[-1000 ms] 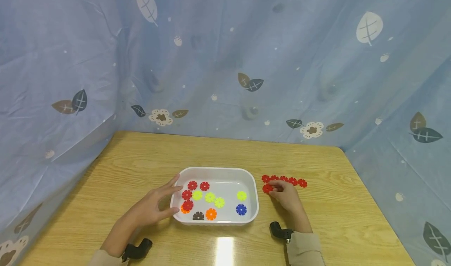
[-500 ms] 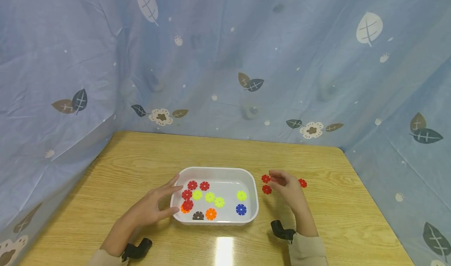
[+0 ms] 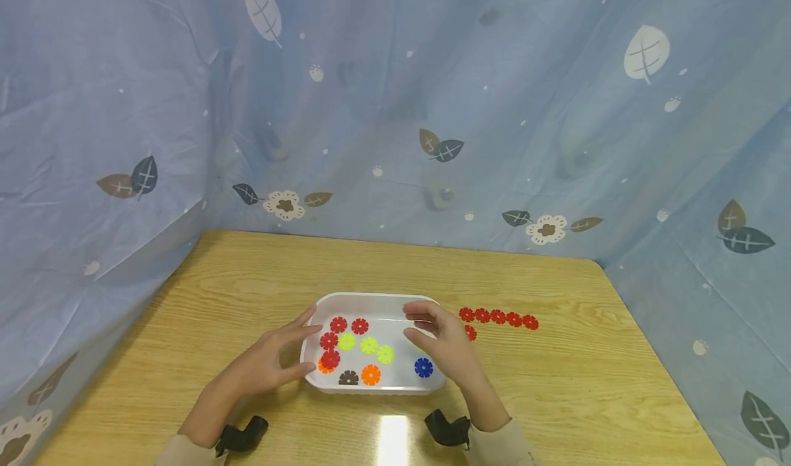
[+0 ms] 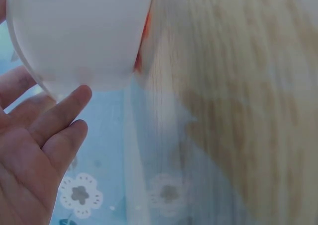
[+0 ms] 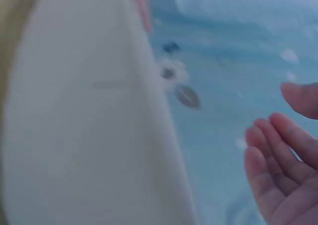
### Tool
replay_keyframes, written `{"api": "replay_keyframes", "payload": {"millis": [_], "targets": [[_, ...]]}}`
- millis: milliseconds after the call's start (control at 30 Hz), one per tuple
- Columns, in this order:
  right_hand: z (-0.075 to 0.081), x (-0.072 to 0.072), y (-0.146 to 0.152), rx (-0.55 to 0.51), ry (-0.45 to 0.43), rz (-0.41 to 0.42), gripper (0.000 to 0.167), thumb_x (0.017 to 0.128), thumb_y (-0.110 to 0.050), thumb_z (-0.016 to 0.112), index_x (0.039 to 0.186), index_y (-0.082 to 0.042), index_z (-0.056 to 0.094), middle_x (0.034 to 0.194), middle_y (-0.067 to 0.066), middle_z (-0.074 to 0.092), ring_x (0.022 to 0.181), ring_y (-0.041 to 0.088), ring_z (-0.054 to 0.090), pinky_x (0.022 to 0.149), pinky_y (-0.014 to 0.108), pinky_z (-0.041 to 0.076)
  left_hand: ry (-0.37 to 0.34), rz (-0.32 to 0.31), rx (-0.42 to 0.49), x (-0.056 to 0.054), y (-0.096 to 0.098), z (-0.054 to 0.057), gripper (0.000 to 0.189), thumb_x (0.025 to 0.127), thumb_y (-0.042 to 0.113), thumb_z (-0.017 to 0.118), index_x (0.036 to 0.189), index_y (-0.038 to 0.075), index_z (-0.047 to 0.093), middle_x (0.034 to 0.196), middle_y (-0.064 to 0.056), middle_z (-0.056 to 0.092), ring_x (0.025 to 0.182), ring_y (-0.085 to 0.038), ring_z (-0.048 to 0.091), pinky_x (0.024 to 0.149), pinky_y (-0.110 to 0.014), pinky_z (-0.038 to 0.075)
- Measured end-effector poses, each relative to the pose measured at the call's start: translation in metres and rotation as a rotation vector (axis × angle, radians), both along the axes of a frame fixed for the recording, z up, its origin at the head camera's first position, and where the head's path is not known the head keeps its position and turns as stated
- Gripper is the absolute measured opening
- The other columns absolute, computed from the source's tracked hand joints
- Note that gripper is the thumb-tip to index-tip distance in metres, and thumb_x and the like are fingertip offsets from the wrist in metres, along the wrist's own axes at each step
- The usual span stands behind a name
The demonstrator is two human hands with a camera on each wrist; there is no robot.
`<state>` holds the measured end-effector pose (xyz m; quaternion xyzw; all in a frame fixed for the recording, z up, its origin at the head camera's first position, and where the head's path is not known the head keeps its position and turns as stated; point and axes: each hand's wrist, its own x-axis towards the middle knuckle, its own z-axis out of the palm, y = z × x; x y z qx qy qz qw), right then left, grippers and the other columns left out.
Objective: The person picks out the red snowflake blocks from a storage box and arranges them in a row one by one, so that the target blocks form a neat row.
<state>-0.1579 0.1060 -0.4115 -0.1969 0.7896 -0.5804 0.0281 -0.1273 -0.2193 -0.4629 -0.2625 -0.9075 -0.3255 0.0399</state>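
Note:
A white plastic tray (image 3: 371,301) holds several flower-shaped discs with notched edges: red discs (image 3: 338,324), yellow discs (image 3: 369,346), orange discs (image 3: 371,375), a dark brown disc (image 3: 349,377) and a blue disc (image 3: 423,368). At the tray's left side, my left hand (image 3: 272,359) rests with spread fingers against the rim. My right hand (image 3: 441,339) hovers over the tray's right end, fingers loosely bent and nothing between them; it hides part of that end. In the right wrist view, a gap shows between thumb and fingertips.
Right of the tray, several red discs form a row (image 3: 498,316) on the wooden table (image 3: 587,370). One more red disc (image 3: 471,333) lies below the row's left end, partly covered by my right hand. A blue patterned curtain (image 3: 383,109) surrounds the table.
My right hand lets go of a red disc below the row on the table, then moves left over the tray. The left hand stays at the tray's left side.

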Motion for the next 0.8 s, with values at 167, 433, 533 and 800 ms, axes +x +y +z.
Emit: {"api": "replay_keyframes", "payload": {"millis": [167, 433, 533, 800], "targets": [[-0.012, -0.01, -0.034, -0.042, -0.013, 0.06, 0.035, 0.087, -0.011, 0.068, 0.12, -0.001, 0.059, 0.121, 0.017, 0.062, 0.113, 0.03, 0.058, 0.1, 0.04, 0.047, 0.012, -0.001, 0.007, 0.0, -0.001, 0.0, 0.057, 0.085, 0.036, 0.068, 0.132, 0.007, 0.056, 0.154, -0.013, 0.029, 0.133, -0.038, 0.04, 0.101, -0.057, 0.04], [-0.026, -0.021, -0.072, -0.021, -0.053, 0.07, 0.038, 0.086, -0.007, 0.067, 0.122, 0.003, 0.058, 0.121, 0.021, 0.062, 0.112, 0.032, 0.058, 0.1, 0.043, 0.047, -0.008, -0.003, 0.007, 0.0, 0.0, -0.001, 0.057, 0.086, 0.038, 0.067, 0.133, 0.009, 0.054, 0.156, -0.011, 0.027, 0.134, -0.036, 0.039, 0.102, -0.058, 0.039], [-0.024, -0.022, -0.082, 0.023, -0.046, 0.063, 0.038, 0.086, -0.006, 0.067, 0.121, 0.003, 0.058, 0.12, 0.019, 0.062, 0.111, 0.031, 0.059, 0.099, 0.042, 0.047, -0.002, -0.002, 0.003, 0.0, -0.001, -0.002, 0.057, 0.086, 0.039, 0.066, 0.134, 0.009, 0.054, 0.156, -0.011, 0.026, 0.134, -0.036, 0.039, 0.102, -0.057, 0.039], [-0.015, -0.027, -0.093, 0.123, -0.063, 0.039, 0.035, 0.086, -0.007, 0.066, 0.121, -0.002, 0.06, 0.118, 0.009, 0.064, 0.111, 0.025, 0.059, 0.098, 0.037, 0.049, 0.01, -0.011, 0.01, 0.0, -0.001, -0.001, 0.057, 0.086, 0.037, 0.067, 0.133, 0.008, 0.054, 0.155, -0.012, 0.027, 0.134, -0.037, 0.039, 0.102, -0.057, 0.039]]}}
